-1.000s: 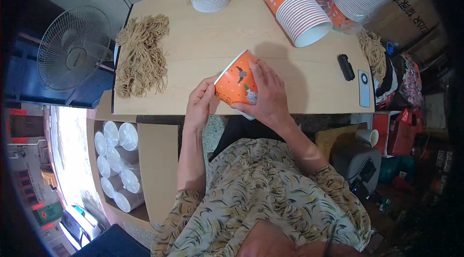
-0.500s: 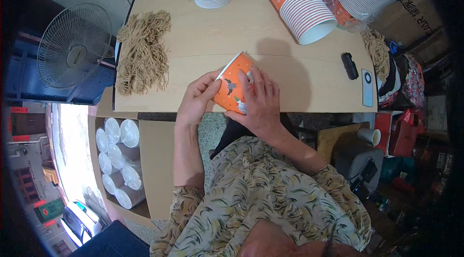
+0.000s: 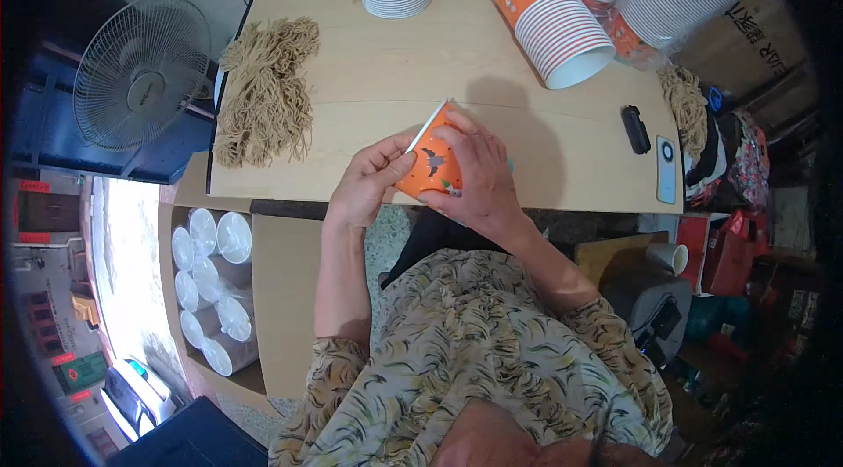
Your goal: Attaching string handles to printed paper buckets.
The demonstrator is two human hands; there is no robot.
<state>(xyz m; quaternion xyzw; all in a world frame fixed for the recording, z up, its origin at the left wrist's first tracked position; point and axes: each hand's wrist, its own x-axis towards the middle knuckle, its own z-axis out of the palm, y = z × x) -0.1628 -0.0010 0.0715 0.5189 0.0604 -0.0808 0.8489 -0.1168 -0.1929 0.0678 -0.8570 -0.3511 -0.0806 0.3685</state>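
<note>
An orange paper cup [image 3: 430, 165] with a dark bat print and a white rim lies tilted between my hands, just above the table's near edge. My left hand [image 3: 369, 177] pinches it near the rim, thumb on the printed side. My right hand [image 3: 481, 173] wraps over the wall and base, its fingers curled round the far side. Part of the cup is hidden behind the right fingers. To the left, a bundle of tan twisted cords [image 3: 268, 94] rests on the table [image 3: 386, 72].
Nested stacks of orange cups stand at the back, one stack [image 3: 558, 23] lying on its side. A black object [image 3: 635, 130] and a phone [image 3: 667, 170] lie at the right. A fan [image 3: 145, 89] is at the left, above a cardboard box [image 3: 294, 291] of wrapped white-ended stacks.
The cup and both hands have shifted slightly right in view. My right hand has closed further round the cup, covering more of its print.
</note>
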